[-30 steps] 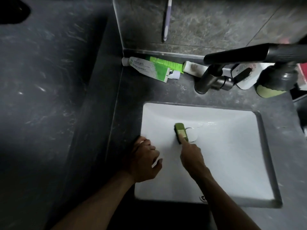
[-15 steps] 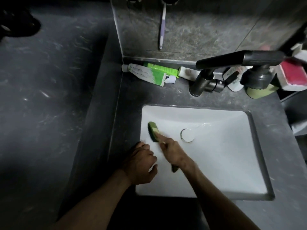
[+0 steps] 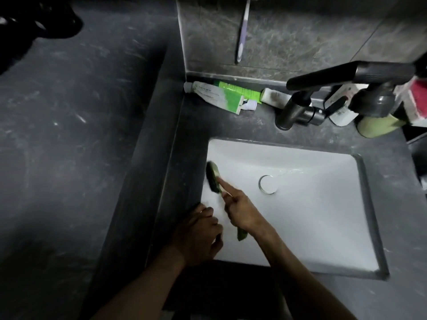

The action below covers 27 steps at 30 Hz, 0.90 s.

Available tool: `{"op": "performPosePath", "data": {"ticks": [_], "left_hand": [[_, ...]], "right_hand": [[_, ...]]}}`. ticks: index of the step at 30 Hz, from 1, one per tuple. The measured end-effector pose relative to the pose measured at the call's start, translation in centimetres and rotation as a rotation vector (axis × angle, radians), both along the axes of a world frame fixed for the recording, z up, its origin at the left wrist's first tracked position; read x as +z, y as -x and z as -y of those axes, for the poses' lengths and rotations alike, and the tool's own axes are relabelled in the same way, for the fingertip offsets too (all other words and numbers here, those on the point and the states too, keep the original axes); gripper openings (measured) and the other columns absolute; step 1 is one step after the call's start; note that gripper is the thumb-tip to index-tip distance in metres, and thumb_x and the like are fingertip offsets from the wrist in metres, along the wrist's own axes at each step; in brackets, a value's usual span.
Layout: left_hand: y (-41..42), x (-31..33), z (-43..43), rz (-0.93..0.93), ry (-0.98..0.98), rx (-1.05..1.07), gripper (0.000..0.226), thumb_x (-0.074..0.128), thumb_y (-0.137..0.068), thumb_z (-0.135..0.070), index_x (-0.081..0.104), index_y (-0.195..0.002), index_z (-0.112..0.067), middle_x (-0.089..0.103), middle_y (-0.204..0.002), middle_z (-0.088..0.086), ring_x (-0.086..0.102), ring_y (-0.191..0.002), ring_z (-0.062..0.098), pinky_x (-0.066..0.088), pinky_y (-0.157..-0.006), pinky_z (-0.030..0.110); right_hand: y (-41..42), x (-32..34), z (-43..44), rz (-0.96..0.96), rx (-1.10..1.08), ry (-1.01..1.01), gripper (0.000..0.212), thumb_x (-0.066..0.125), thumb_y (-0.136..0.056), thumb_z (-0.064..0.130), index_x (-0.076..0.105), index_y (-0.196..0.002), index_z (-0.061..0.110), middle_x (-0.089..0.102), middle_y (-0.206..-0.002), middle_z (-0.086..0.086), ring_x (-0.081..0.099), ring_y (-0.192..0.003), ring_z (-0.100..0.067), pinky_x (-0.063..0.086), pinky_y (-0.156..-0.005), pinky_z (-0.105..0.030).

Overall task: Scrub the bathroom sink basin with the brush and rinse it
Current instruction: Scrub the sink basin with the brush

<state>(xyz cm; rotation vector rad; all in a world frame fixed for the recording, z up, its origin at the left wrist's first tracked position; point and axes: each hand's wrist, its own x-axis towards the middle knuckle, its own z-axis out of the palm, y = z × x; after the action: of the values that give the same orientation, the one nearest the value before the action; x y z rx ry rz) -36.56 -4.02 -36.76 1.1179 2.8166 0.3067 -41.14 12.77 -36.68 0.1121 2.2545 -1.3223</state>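
A white rectangular sink basin [image 3: 323, 222] is set in a dark stone counter, with a round drain [image 3: 268, 184] near its middle. My right hand [image 3: 242, 211] grips the handle of a green brush [image 3: 213, 176], index finger stretched along it. The brush head lies against the basin's left wall. My left hand [image 3: 198, 234] rests on the basin's front left rim, fingers curled over the edge. A dark faucet [image 3: 323, 79] reaches out over the counter behind the basin.
Toothpaste tubes [image 3: 219, 94] lie along the back wall. A toothbrush [image 3: 242, 31] hangs on the tiled wall above. Bottles and a red and white box [image 3: 418, 100] crowd the back right corner behind the faucet. Dark floor [image 3: 69, 135] lies to the left.
The brush has moved from beside the drain leftward to the basin's left wall. My left hand has stayed on the front left rim.
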Motion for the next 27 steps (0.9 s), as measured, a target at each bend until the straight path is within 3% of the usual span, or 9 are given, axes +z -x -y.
{"op": "performPosePath", "data": {"ticks": [2,5,8,12,16,19,22,24,27], "left_hand": [[-0.3,-0.4,0.0,0.005,-0.013,0.013,0.024,0.055,-0.089,-0.034,0.061,-0.068,-0.023,0.060,-0.070,-0.003,0.054,-0.082,0.021,0.044,-0.106,0.045],[-0.8,-0.6,0.0,-0.007,-0.009,0.030,0.025,0.055,-0.091,-0.032,0.060,-0.068,-0.023,0.060,-0.070,-0.002,0.054,-0.081,0.021,0.046,-0.102,0.046],[-1.5,-0.5,-0.1,-0.030,-0.023,0.041,0.025,0.056,-0.090,-0.031,0.060,-0.067,-0.021,0.060,-0.068,-0.002,0.053,-0.079,0.020,0.050,-0.094,0.043],[-2.0,-0.2,0.2,-0.066,-0.092,0.064,0.026,0.057,-0.091,-0.028,0.055,-0.066,-0.021,0.057,-0.066,-0.001,0.052,-0.077,0.021,0.050,-0.084,0.040],[-2.0,0.0,-0.1,-0.061,-0.107,0.038,0.026,0.058,-0.090,-0.027,0.058,-0.065,-0.020,0.059,-0.065,0.001,0.053,-0.076,0.023,0.047,-0.081,0.038],[-1.8,0.1,-0.2,-0.059,-0.091,0.034,0.026,0.058,-0.089,-0.030,0.058,-0.064,-0.021,0.059,-0.065,0.000,0.053,-0.074,0.021,0.044,-0.078,0.037],[-1.9,0.3,0.0,-0.050,-0.080,0.044,0.028,0.056,-0.090,-0.032,0.055,-0.064,-0.022,0.057,-0.065,-0.002,0.050,-0.072,0.018,0.044,-0.078,0.037],[-2.1,0.4,0.0,-0.056,-0.106,0.072,0.028,0.056,-0.091,-0.031,0.054,-0.064,-0.022,0.055,-0.065,-0.003,0.049,-0.073,0.017,0.045,-0.079,0.038],[-1.9,0.0,0.1,-0.100,-0.183,0.125,0.026,0.062,-0.086,-0.025,0.053,-0.062,-0.018,0.050,-0.066,0.001,0.051,-0.079,0.025,0.043,-0.079,0.041]], "right_hand": [[-2.3,-1.9,-2.4,-0.010,0.145,-0.351,0.058,0.028,-0.100,0.019,0.021,-0.151,0.048,0.063,-0.113,-0.010,0.062,-0.083,-0.023,0.048,-0.075,-0.028],[-2.4,-1.5,-2.6,0.046,0.206,-0.431,0.065,0.030,-0.097,0.014,0.013,-0.154,0.041,0.060,-0.109,-0.013,0.060,-0.083,-0.026,0.052,-0.077,-0.038],[1.5,0.9,0.6,0.024,0.145,-0.328,0.052,0.035,-0.101,0.009,0.030,-0.151,0.023,0.058,-0.100,-0.008,0.057,-0.073,-0.016,0.049,-0.064,-0.028],[2.5,3.2,1.3,0.125,0.042,-0.025,0.060,0.035,-0.101,0.009,0.028,-0.151,0.042,0.054,-0.085,-0.006,0.051,-0.060,-0.014,0.049,-0.054,-0.029],[-4.1,4.1,-2.1,0.394,0.140,0.261,0.056,0.032,-0.105,0.015,0.040,-0.137,0.060,0.037,-0.063,0.002,0.035,-0.051,-0.012,0.034,-0.048,-0.028],[-3.0,4.1,-1.7,0.338,0.107,0.226,0.052,0.031,-0.107,0.017,0.039,-0.141,0.055,0.036,-0.064,0.001,0.035,-0.050,-0.010,0.036,-0.047,-0.027],[1.7,4.3,1.2,0.165,-0.009,0.144,0.065,0.031,-0.102,0.002,0.030,-0.150,0.044,0.044,-0.069,-0.002,0.042,-0.054,-0.012,0.045,-0.051,-0.029],[3.1,4.3,1.8,0.163,-0.038,0.167,0.070,0.032,-0.099,-0.004,0.028,-0.152,0.040,0.043,-0.071,-0.004,0.041,-0.055,-0.014,0.045,-0.050,-0.027],[0.0,4.0,-0.1,0.256,0.037,0.261,0.062,0.027,-0.104,0.004,0.033,-0.149,0.046,0.037,-0.065,-0.002,0.036,-0.050,-0.012,0.037,-0.044,-0.026]]}}
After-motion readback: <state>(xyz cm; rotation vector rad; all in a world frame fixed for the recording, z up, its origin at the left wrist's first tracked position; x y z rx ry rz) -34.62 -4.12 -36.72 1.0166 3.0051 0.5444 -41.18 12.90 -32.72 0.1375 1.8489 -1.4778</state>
